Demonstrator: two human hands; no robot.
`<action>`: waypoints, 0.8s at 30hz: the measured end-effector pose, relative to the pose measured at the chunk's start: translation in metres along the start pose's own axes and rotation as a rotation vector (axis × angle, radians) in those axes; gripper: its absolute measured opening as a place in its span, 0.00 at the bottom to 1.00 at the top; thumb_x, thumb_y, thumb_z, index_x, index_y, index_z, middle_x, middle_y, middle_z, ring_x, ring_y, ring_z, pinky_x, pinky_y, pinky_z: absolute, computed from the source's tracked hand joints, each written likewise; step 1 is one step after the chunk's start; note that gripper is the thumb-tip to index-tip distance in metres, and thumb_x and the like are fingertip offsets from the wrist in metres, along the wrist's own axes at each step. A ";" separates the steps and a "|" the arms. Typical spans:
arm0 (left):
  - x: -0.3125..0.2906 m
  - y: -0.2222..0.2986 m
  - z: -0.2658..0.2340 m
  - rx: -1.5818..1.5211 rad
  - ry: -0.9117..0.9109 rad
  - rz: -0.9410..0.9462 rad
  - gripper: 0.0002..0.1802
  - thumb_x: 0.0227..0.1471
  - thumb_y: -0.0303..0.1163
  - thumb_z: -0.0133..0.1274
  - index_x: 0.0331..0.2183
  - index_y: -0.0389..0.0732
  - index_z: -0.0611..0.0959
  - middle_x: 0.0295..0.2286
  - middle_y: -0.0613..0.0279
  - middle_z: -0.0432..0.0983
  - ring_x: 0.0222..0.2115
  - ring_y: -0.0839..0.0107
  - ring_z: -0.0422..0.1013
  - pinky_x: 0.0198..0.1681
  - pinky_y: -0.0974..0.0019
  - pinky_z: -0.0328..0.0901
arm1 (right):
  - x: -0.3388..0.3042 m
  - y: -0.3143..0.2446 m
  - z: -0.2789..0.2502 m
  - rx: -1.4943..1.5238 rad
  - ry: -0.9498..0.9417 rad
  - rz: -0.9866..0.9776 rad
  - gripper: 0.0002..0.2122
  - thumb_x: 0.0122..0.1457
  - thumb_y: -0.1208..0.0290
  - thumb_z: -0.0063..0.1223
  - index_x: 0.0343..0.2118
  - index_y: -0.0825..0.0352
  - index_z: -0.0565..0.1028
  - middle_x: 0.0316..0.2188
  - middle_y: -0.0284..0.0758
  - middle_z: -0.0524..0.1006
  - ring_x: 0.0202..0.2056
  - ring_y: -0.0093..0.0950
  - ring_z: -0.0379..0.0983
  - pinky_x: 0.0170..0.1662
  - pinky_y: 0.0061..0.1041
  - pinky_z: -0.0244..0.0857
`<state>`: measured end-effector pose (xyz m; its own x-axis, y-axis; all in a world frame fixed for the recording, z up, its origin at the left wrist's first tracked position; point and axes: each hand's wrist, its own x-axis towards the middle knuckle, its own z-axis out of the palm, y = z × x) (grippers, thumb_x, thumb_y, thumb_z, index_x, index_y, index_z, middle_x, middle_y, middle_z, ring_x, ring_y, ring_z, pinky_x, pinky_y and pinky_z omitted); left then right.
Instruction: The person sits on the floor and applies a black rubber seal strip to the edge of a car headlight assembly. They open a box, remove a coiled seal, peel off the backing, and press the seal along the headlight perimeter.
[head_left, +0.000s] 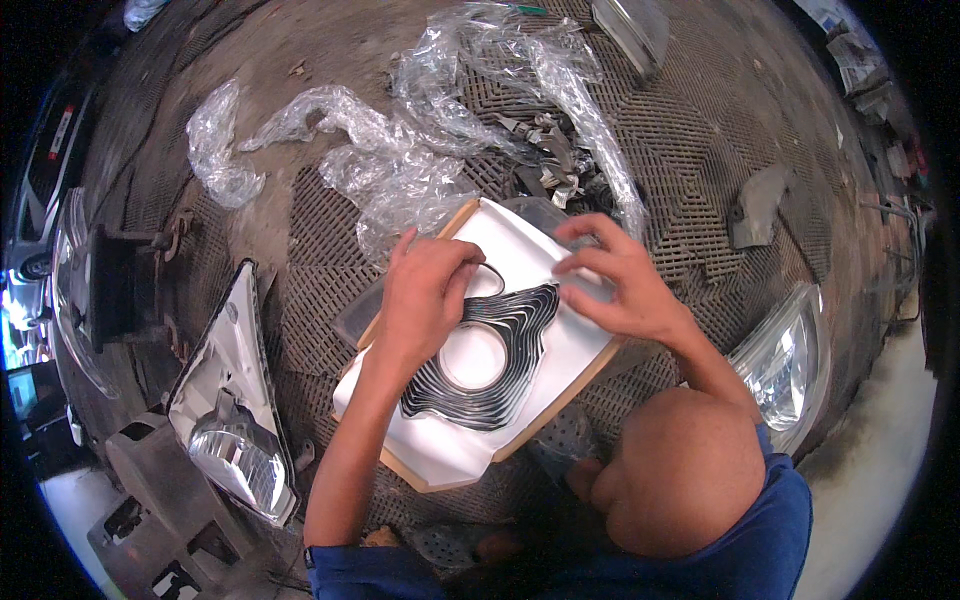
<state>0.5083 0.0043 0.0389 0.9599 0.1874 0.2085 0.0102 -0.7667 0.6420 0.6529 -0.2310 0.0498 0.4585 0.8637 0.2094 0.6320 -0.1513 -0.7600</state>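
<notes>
Your left hand has its fingers closed on a thin black strip looping off the far side of the wavy coil, which lies in the white-lined box. Your right hand has its fingers apart, near the coil's far right corner. A headlight lies left.

Floor mat bears crumpled clr plastic, headlamp on L & gray pc on R.
</notes>
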 end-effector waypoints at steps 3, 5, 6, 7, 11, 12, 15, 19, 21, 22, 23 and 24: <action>0.002 0.002 0.000 -0.119 0.016 -0.027 0.07 0.53 0.23 0.56 0.36 0.40 0.83 0.33 0.59 0.82 0.37 0.56 0.76 0.60 0.47 0.59 | 0.026 -0.010 0.011 -0.138 -0.002 -0.071 0.12 0.53 0.62 0.65 0.35 0.65 0.83 0.42 0.41 0.72 0.46 0.39 0.68 0.50 0.37 0.66; 0.001 0.004 0.000 -0.217 0.018 -0.078 0.07 0.53 0.24 0.56 0.37 0.39 0.83 0.33 0.59 0.81 0.37 0.56 0.76 0.58 0.48 0.60 | 0.043 -0.022 0.023 -0.284 -0.102 -0.117 0.13 0.54 0.60 0.65 0.32 0.66 0.83 0.39 0.40 0.72 0.44 0.38 0.67 0.47 0.37 0.66; 0.001 0.008 0.000 -0.261 0.025 -0.112 0.08 0.53 0.24 0.56 0.37 0.39 0.83 0.33 0.59 0.82 0.37 0.56 0.76 0.57 0.50 0.61 | 0.046 -0.021 0.034 -0.294 -0.103 -0.066 0.13 0.53 0.60 0.63 0.28 0.67 0.83 0.35 0.38 0.71 0.43 0.38 0.65 0.46 0.37 0.65; -0.001 0.010 -0.001 -0.304 0.033 -0.147 0.08 0.53 0.25 0.57 0.38 0.39 0.84 0.33 0.59 0.82 0.37 0.55 0.76 0.57 0.51 0.61 | 0.047 -0.020 0.038 -0.284 -0.099 -0.034 0.12 0.53 0.61 0.63 0.28 0.68 0.83 0.35 0.38 0.71 0.44 0.39 0.65 0.46 0.37 0.65; -0.020 0.015 -0.008 -0.182 0.029 -0.174 0.15 0.53 0.33 0.61 0.43 0.37 0.84 0.38 0.55 0.81 0.41 0.55 0.77 0.58 0.54 0.62 | 0.049 -0.018 0.046 -0.243 -0.059 0.037 0.10 0.50 0.66 0.61 0.25 0.69 0.82 0.35 0.39 0.71 0.43 0.40 0.65 0.46 0.39 0.65; -0.028 0.017 -0.014 -0.028 -0.038 -0.144 0.17 0.53 0.35 0.61 0.43 0.37 0.84 0.39 0.55 0.81 0.42 0.55 0.76 0.59 0.52 0.61 | 0.051 -0.017 0.047 -0.254 -0.054 0.041 0.10 0.50 0.66 0.61 0.24 0.69 0.82 0.36 0.39 0.72 0.43 0.40 0.65 0.46 0.38 0.65; -0.043 0.023 -0.012 0.092 -0.140 -0.170 0.20 0.53 0.40 0.62 0.45 0.40 0.84 0.42 0.58 0.79 0.47 0.57 0.73 0.64 0.43 0.53 | 0.056 -0.022 0.045 -0.319 -0.085 0.069 0.10 0.51 0.66 0.61 0.23 0.69 0.81 0.34 0.38 0.73 0.40 0.38 0.67 0.45 0.35 0.66; -0.046 0.030 -0.004 0.089 -0.077 -0.210 0.19 0.52 0.40 0.62 0.45 0.42 0.84 0.41 0.59 0.78 0.47 0.57 0.73 0.65 0.41 0.50 | 0.075 -0.024 0.046 -0.400 -0.094 0.077 0.10 0.49 0.66 0.61 0.23 0.69 0.81 0.31 0.39 0.74 0.37 0.39 0.71 0.41 0.38 0.68; -0.047 0.029 0.000 0.064 -0.064 -0.212 0.19 0.52 0.40 0.62 0.45 0.42 0.84 0.41 0.59 0.78 0.47 0.57 0.73 0.65 0.41 0.50 | 0.087 -0.025 0.047 -0.387 -0.104 0.108 0.11 0.48 0.66 0.60 0.23 0.70 0.81 0.31 0.40 0.75 0.35 0.41 0.73 0.39 0.39 0.69; -0.047 0.029 0.000 0.049 -0.067 -0.216 0.19 0.52 0.39 0.63 0.45 0.42 0.84 0.41 0.59 0.78 0.47 0.57 0.73 0.65 0.41 0.50 | 0.093 -0.026 0.047 -0.363 -0.122 0.130 0.11 0.48 0.66 0.60 0.22 0.71 0.81 0.31 0.41 0.75 0.35 0.42 0.74 0.38 0.39 0.69; -0.046 0.030 -0.001 0.035 -0.069 -0.219 0.19 0.52 0.38 0.63 0.45 0.42 0.84 0.41 0.58 0.78 0.47 0.57 0.73 0.66 0.42 0.50 | 0.097 -0.025 0.045 -0.338 -0.141 0.152 0.11 0.47 0.66 0.60 0.22 0.71 0.80 0.31 0.41 0.75 0.34 0.42 0.74 0.38 0.39 0.69; -0.046 0.031 -0.002 0.023 -0.070 -0.224 0.20 0.51 0.37 0.63 0.46 0.42 0.83 0.41 0.58 0.78 0.47 0.57 0.73 0.66 0.42 0.50 | 0.100 -0.023 0.046 -0.329 -0.117 0.146 0.11 0.47 0.66 0.60 0.23 0.72 0.80 0.31 0.42 0.75 0.33 0.42 0.75 0.37 0.39 0.69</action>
<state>0.4634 -0.0265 0.0506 0.9500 0.3121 0.0103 0.2310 -0.7247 0.6492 0.6554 -0.1187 0.0603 0.4959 0.8679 0.0271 0.7409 -0.4067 -0.5345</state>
